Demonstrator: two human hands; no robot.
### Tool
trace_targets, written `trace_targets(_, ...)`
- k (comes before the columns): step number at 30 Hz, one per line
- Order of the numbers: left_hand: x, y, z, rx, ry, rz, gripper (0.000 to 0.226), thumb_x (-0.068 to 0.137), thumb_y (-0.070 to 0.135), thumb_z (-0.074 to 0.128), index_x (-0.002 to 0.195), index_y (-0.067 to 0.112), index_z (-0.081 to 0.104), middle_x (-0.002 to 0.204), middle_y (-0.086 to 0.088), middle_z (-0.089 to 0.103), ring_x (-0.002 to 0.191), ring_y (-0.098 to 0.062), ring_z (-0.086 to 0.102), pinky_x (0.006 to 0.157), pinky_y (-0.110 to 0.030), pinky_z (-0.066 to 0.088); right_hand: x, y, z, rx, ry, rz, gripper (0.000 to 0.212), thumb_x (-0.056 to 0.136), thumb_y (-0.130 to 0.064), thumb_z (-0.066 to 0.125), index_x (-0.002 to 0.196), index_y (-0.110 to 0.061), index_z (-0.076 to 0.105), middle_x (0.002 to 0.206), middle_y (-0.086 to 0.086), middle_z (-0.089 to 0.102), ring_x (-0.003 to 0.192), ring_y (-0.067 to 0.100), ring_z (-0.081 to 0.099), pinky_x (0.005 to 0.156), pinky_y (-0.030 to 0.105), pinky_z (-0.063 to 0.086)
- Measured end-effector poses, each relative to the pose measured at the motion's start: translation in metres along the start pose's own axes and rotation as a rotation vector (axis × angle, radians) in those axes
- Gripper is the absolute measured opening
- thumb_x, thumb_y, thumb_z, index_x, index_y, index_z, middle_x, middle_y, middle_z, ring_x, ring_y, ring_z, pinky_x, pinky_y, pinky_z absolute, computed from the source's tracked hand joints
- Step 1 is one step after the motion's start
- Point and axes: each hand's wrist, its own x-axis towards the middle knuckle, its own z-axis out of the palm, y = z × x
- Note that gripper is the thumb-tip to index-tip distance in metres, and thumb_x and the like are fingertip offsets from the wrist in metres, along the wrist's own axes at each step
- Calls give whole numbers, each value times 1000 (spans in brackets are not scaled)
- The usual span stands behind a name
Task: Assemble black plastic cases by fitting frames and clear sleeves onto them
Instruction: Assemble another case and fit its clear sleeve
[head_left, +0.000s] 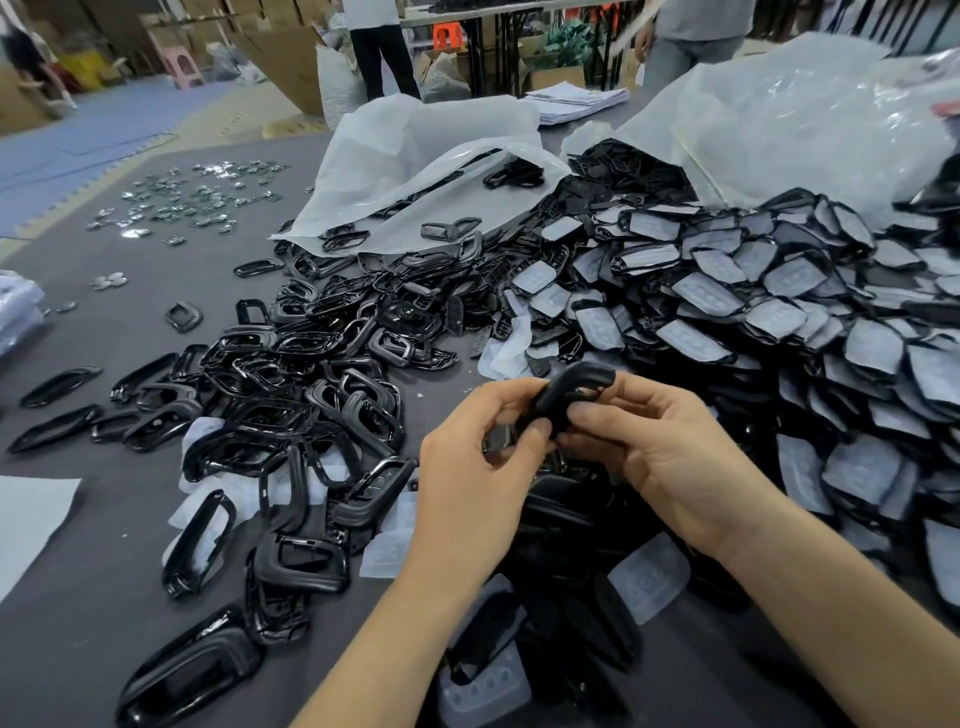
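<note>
black plastic case (569, 395) sits at centre frame, held above the grey counter (119, 322) between both hands. the left hand (480, 467) has thumb and fingertips curled onto its lower left edge; the right hand (660, 447) pinches its right side, fingers bent around it. it looks light and stiff, likely a thin shell that flexes a little and could slip on its glossy face, so a hold along the rim seems safest. loose black frames (291, 395) lie heaped at left, finished pieces with clear sleeves (737, 291) piled at right, white bags (426, 156) above.
</note>
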Motion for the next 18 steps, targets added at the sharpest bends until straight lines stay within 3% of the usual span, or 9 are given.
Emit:
trace_targets(3,2,-2,-2,-21,10,-15,30,86,1,66,94,30,69,82,-3,69,82,-24,68,76,-36,56,0,-2,-1,-65,27,-51,13,63,-15,73,75,-15,71,75,10,62,66,14,62,58,19,51)
trace_targets(5,3,-2,-2,-114,15,-45,31,88,-3,63,92,27,70,79,-5,70,76,-20,70,71,-29,57,-2,-4,-2,-171,5,-50,9,62,-23,74,68,-22,68,61,2,52,52,11,52,47,20,44)
trace_targets(7,4,-3,-3,-145,16,-47,33,89,-5,60,89,26,71,80,-2,71,74,-17,70,70,-24,57,-3,-5,-2,-178,-66,-38,8,67,-19,71,74,-21,69,58,3,57,50,16,54,45,23,45)
trace_targets(9,5,-4,-4,-103,18,-23,36,88,-5,60,87,29,71,80,-2,72,75,-20,69,73,-34,58,-2,-4,-1,-128,-107,-40,9,80,-4,62,84,-10,66,71,14,68,58,25,64,51,26,52)
trace_targets(11,6,-4,-5,-62,41,5,38,87,-7,61,85,30,72,84,1,72,79,-19,68,77,-40,55,-2,-4,-1,-70,-114,-14,30,87,11,39,85,-3,65,81,21,71,69,28,69,59,28,56)
trace_targets(13,6,-3,-6,-15,59,42,41,86,-9,59,84,30,72,93,9,71,84,-10,68,78,-35,55,-1,-6,-3,-33,-102,18,41,86,5,31,77,-3,69,81,19,71,74,25,69,62,28,57)
trace_targets(16,4,-3,-6,30,70,71,44,85,-9,57,83,32,73,97,15,71,81,-19,66,76,-33,53,0,-2,-3,-154,-74,-24,20,86,-13,59,70,-15,71,76,8,69,72,18,68,66,31,58)
trace_targets(18,3,-4,-4,-14,69,34,41,86,-5,57,85,32,74,88,6,73,79,-31,64,77,-37,54,-1,2,-3,-261,-42,-90,12,81,-8,68,76,-18,69,72,1,68,71,18,68,71,34,59)
